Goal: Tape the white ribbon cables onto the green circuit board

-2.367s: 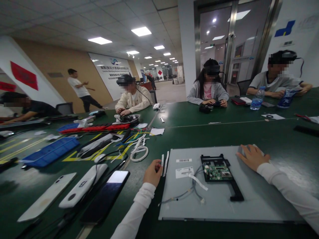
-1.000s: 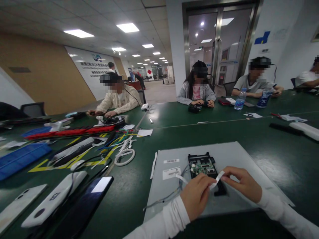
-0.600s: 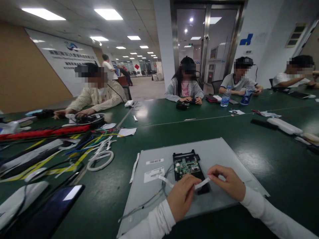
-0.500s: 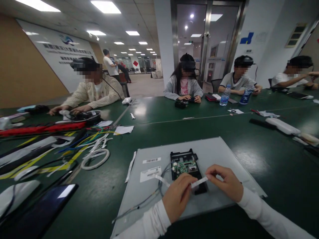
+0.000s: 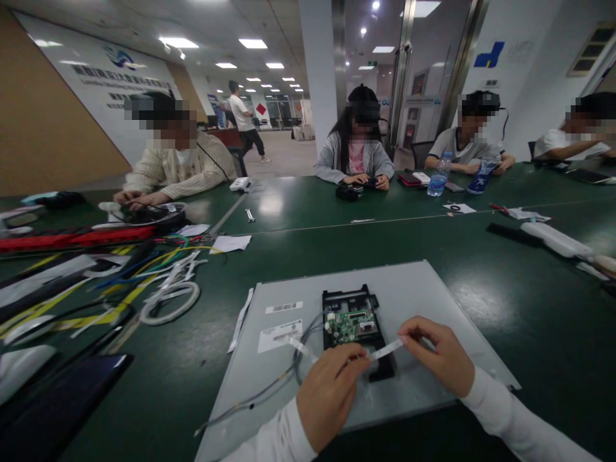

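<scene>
Between my two hands a narrow white strip [image 5: 386, 350] is stretched over the lower part of a black frame [image 5: 384, 367]. My left hand [image 5: 332, 391] pinches the strip, part of which also shows to the left of the hand. The fingertips of my right hand [image 5: 436, 353] are closed on its right end. The black frame holds a green circuit board [image 5: 347, 326] and lies on a flat grey panel [image 5: 414, 289]. Thin grey cables [image 5: 275, 383] run from the board's left side across the panel, past two white labels [image 5: 280, 335].
On the left of the green table [image 5: 289, 247] are a white cable coil [image 5: 169, 303], coloured wires, a red strip [image 5: 77, 239] and a dark tablet [image 5: 62, 404]. Across it sit several people. Bottles [image 5: 439, 176] stand at the back, and a white tool [image 5: 556, 239] lies right.
My view has shifted slightly. Both hands keep their hold on the strip, and my left hand has turned a little. In the background a standing person has walked to the right.
</scene>
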The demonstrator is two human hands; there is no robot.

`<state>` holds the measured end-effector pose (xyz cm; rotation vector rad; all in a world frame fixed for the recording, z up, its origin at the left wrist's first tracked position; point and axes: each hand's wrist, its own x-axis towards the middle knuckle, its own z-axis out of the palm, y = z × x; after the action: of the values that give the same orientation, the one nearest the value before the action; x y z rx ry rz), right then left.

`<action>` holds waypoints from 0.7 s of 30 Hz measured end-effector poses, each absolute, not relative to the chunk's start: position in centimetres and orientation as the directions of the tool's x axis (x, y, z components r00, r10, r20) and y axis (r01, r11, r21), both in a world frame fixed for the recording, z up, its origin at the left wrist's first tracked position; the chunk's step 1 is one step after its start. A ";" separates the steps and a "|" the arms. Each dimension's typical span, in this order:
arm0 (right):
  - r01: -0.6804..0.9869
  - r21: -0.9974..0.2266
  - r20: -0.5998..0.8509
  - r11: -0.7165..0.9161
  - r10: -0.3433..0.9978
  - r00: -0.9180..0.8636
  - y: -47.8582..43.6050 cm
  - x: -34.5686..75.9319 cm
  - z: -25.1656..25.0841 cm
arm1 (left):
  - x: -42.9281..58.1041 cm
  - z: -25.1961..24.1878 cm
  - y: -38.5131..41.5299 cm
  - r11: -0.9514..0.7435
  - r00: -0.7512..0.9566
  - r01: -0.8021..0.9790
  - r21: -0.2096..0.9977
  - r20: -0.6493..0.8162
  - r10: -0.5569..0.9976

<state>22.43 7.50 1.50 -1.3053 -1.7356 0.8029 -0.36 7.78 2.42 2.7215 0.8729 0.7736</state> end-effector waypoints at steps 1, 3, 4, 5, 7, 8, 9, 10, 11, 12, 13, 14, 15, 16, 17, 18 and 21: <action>0.459 -0.847 0.227 0.267 0.963 -0.142 7.5 22.5 1.6 | -0.3 2.5 7.8 -0.812 0.691 0.489 0.319 0.426 0.584; 0.470 -0.841 0.231 0.267 0.964 -0.135 7.6 22.6 1.6 | -0.3 2.6 7.8 -0.811 0.693 0.485 0.328 0.421 0.585; 0.476 -0.838 0.232 0.266 0.964 -0.129 7.7 22.7 1.6 | -0.2 2.7 7.8 -0.810 0.697 0.483 0.333 0.414 0.586; 0.483 -0.835 0.233 0.263 0.965 -0.123 7.7 22.7 1.6 | -0.2 2.7 7.8 -0.808 0.701 0.482 0.338 0.405 0.587; 0.502 -0.824 0.237 0.262 0.965 -0.116 7.7 22.7 1.6 | -0.2 2.7 7.8 -0.804 0.706 0.481 0.349 0.389 0.591; 0.513 -0.817 0.239 0.264 0.964 -0.116 7.7 22.7 1.6 | -0.2 2.7 7.8 -0.803 0.709 0.479 0.353 0.383 0.592; 0.525 -0.808 0.243 0.268 0.963 -0.117 7.7 22.7 1.6 | -0.2 2.7 7.8 -0.803 0.712 0.477 0.357 0.379 0.591; 0.538 -0.798 0.248 0.273 0.961 -0.121 7.7 22.7 1.6 | -0.2 2.6 7.8 -0.804 0.715 0.475 0.358 0.375 0.590; 0.551 -0.787 0.252 0.279 0.960 -0.126 7.7 22.6 1.6 | -0.2 2.6 7.8 -0.805 0.719 0.474 0.358 0.371 0.588; 0.564 -0.776 0.254 0.282 0.958 -0.129 7.7 22.6 1.6 | -0.2 2.5 7.9 -0.806 0.723 0.473 0.356 0.367 0.586; 0.578 -0.765 0.254 0.283 0.958 -0.133 7.7 22.6 1.6 | -0.2 2.5 7.9 -0.807 0.726 0.472 0.354 0.364 0.584; 0.592 -0.755 0.253 0.282 0.958 -0.134 7.7 22.6 1.6 | -0.2 2.5 7.9 -0.809 0.729 0.471 0.351 0.361 0.581; 0.605 -0.745 0.250 0.281 0.958 -0.137 7.6 22.5 1.6 | -0.2 2.5 7.9 -0.809 0.731 0.473 0.350 0.356 0.581; 0.616 -0.736 0.248 0.280 0.959 -0.140 7.6 22.5 1.6 | -0.2 2.5 7.9 -0.809 0.734 0.474 0.348 0.351 0.581; 0.626 -0.728 0.245 0.280 0.959 -0.143 7.6 22.5 1.6 | -0.2 2.5 7.9 -0.808 0.735 0.476 0.347 0.347 0.582; 0.634 -0.721 0.243 0.281 0.959 -0.148 7.6 22.4 1.7 | -0.2 2.5 7.9 -0.805 0.734 0.480 0.348 0.344 0.586; 0.647 -0.706 0.241 0.288 0.957 -0.163 7.5 22.3 1.7 | -0.1 2.6 7.9 -0.803 0.731 0.483 0.349 0.343 0.589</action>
<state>22.34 7.52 1.71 -1.4356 -1.8944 0.5951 -0.08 7.89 2.60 2.6982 0.8496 0.6535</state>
